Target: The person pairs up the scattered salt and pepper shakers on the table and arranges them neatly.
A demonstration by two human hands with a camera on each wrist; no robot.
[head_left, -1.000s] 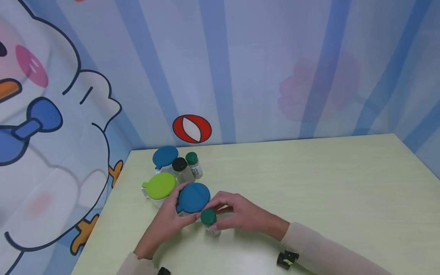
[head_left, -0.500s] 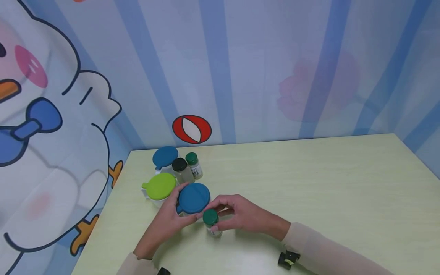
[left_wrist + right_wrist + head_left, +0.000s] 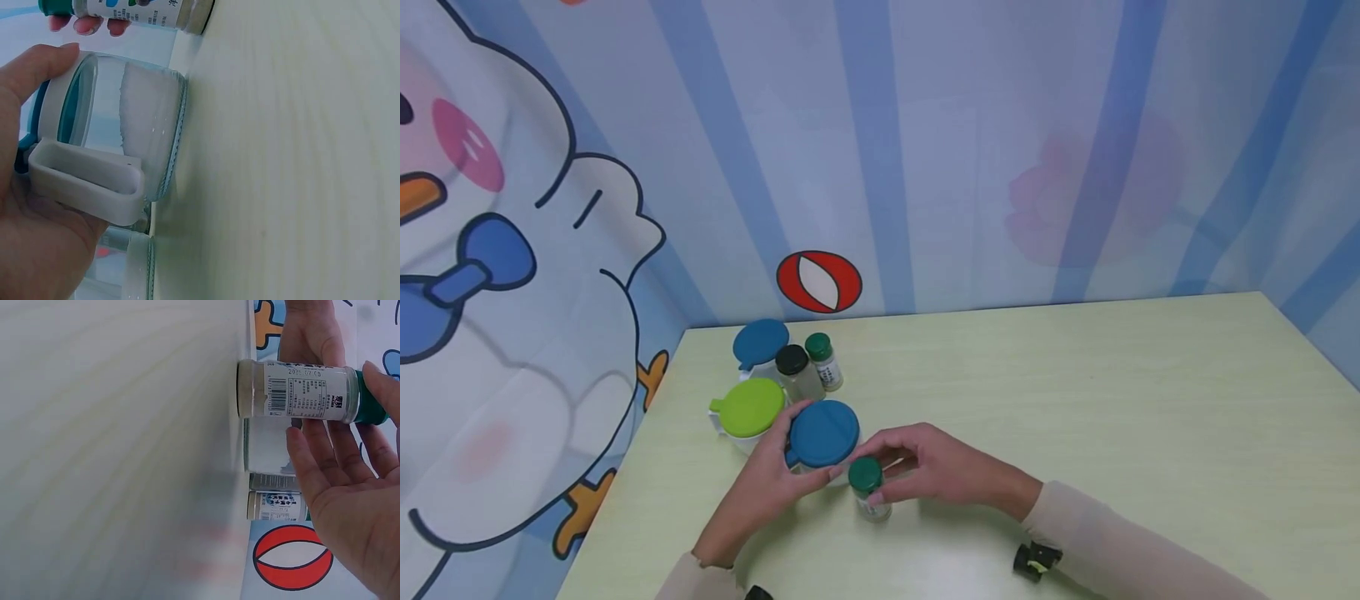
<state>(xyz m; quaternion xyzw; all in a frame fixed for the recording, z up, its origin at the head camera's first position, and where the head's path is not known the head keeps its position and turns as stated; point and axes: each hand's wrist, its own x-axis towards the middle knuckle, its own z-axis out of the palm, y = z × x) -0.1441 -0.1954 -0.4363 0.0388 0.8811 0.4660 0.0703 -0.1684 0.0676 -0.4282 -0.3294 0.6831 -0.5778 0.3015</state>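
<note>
My left hand [image 3: 766,477] is curled round a glass seasoning jar with a blue lid [image 3: 824,432]. White grains half fill this jar [image 3: 150,119] in the left wrist view, and its white handle [image 3: 87,181] faces the palm. Just to the right, my right hand [image 3: 934,463] holds a spice bottle [image 3: 867,477] by its green cap, thumb in front and fingers behind. Upright on the table, the bottle stands close beside the jar. A printed label [image 3: 306,391] with a barcode shows in the right wrist view.
Behind the left hand stand a green-lidded jar [image 3: 751,407], another blue-lidded jar [image 3: 761,343], a black-capped bottle [image 3: 792,360] and a second green-capped spice bottle [image 3: 824,363]. The pale wooden table [image 3: 1075,392] stretches right, up to a cartoon-printed wall [image 3: 955,150].
My right hand has shifted slightly right with the spice bottle, widening the gap to the blue-lidded jar. The left hand and its jar have stayed put.
</note>
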